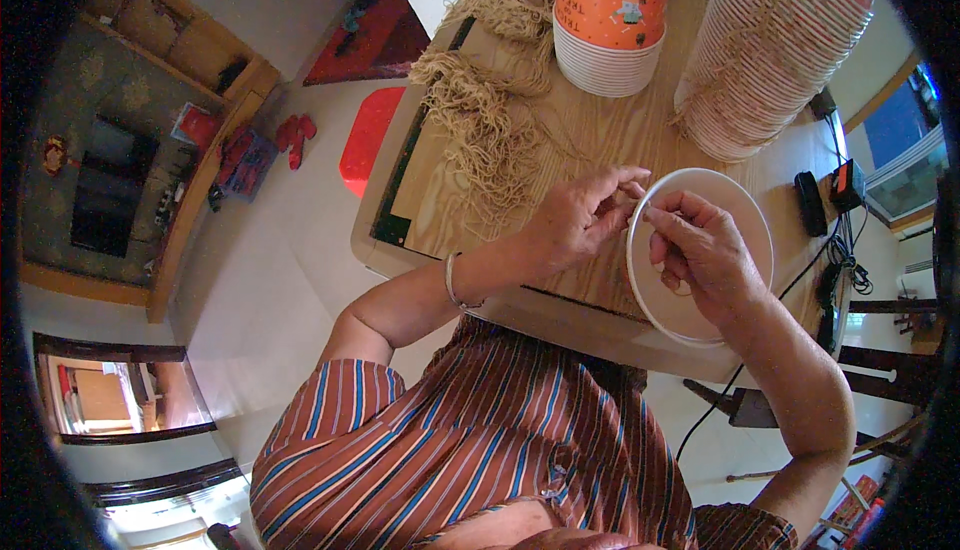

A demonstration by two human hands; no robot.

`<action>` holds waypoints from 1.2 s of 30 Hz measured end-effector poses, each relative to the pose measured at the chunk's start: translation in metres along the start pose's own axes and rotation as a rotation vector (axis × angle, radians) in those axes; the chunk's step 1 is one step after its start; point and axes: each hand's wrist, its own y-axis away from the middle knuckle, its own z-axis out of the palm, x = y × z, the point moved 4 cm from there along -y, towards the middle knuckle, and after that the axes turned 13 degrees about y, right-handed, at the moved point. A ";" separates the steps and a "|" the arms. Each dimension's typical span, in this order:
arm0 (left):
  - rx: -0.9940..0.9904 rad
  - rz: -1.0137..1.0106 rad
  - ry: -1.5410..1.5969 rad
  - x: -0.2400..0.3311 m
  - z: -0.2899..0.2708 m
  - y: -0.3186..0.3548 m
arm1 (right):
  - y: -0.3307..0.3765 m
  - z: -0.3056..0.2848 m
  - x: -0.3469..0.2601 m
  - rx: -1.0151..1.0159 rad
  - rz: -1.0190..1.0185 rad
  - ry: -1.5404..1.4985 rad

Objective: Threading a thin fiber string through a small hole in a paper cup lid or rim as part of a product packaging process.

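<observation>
A round white paper bucket (pixel 716 184) is tipped at the table's near right edge, its open mouth facing me. My right hand (pixel 705 250) reaches into that mouth, thumb and forefinger pinched at the left side of the rim. Just outside the same spot is my left hand (pixel 580 218), its fingertips drawn together against the rim. Whatever is between the left fingertips is too small to make out. Beyond my left hand lies a loose heap of tan cords (pixel 475 115), with strands trailing toward me.
An orange and green bucket stack (pixel 610 20) stands at the back. A taller leaning stack (pixel 765 65) with cords draped over it is at the right. Black adapters (pixel 848 186) and cables lie by the right edge. A red stool (pixel 370 140) stands left of the wooden table (pixel 640 125).
</observation>
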 end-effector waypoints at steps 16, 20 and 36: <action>-0.047 0.048 -0.201 -0.004 -0.003 -0.003 | -0.002 0.001 0.001 -0.006 -0.021 -0.003; -0.004 -0.202 0.140 -0.016 -0.004 -0.001 | -0.002 0.000 0.000 -0.021 -0.039 0.010; -0.081 0.196 -0.253 -0.001 -0.003 -0.010 | -0.006 -0.003 0.000 0.012 -0.020 0.045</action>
